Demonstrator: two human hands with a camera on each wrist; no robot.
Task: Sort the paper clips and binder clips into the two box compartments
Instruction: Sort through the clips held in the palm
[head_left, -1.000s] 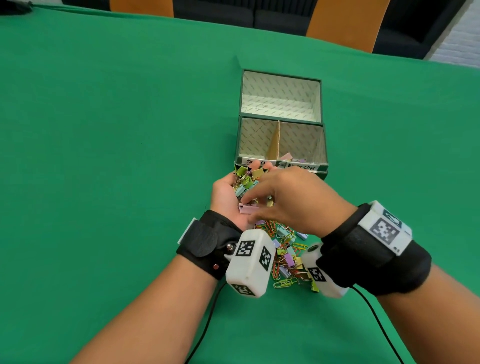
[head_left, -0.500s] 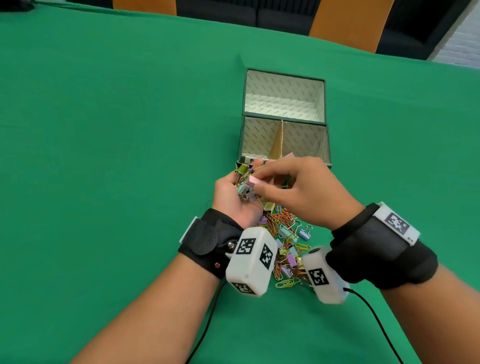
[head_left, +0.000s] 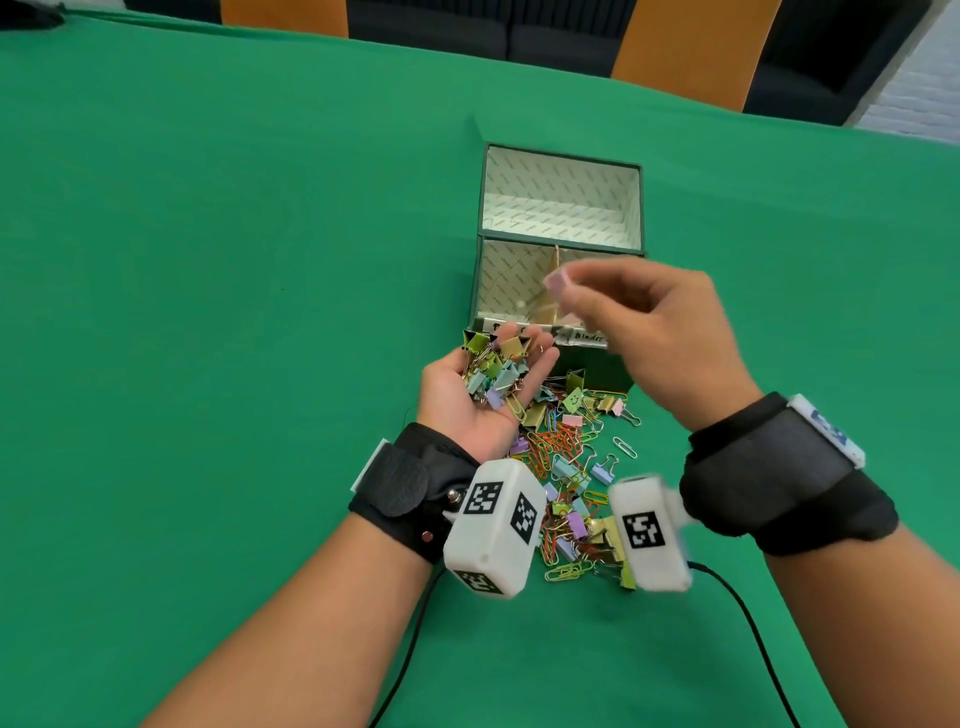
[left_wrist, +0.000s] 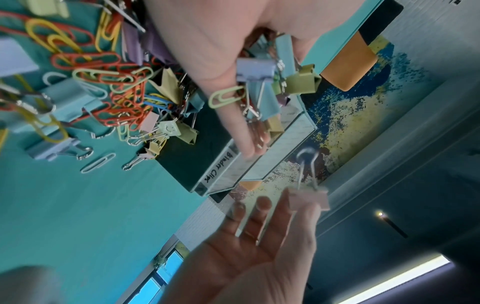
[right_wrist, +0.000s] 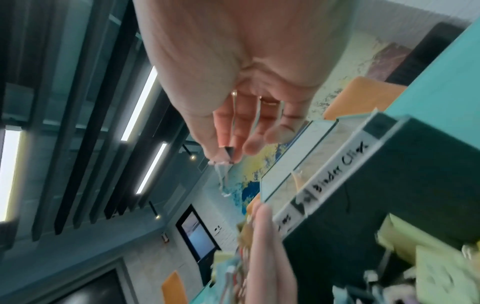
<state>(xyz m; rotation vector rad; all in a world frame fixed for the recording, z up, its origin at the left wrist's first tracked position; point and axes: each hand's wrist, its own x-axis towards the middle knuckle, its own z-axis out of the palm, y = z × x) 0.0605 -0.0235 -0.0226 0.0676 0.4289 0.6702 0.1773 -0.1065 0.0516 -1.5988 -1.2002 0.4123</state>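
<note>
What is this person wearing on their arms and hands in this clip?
Forearms are bare, no sleeves. Each wrist carries a black fabric strap: the left wrist strap has a small white tag, the right wrist strap a white marker tile. A white camera block with black square markers hangs under each wrist, with black cables.

Table cloth (head_left: 208, 260): plain green. Box (head_left: 597, 366), beyond the hands: dark green outside, white lining with a faint repeated print, white label strips lettered in black. Binder clip (head_left: 557, 283) at right hand (head_left: 665, 332) fingertips: pale pink. Clips (head_left: 493, 371) in left hand (head_left: 483, 395) palm: olive, light blue, lilac. Pile (head_left: 566, 452) between the wrists: orange, yellow, green, blue, pink. Wrist straps (head_left: 779, 478): black.
</note>
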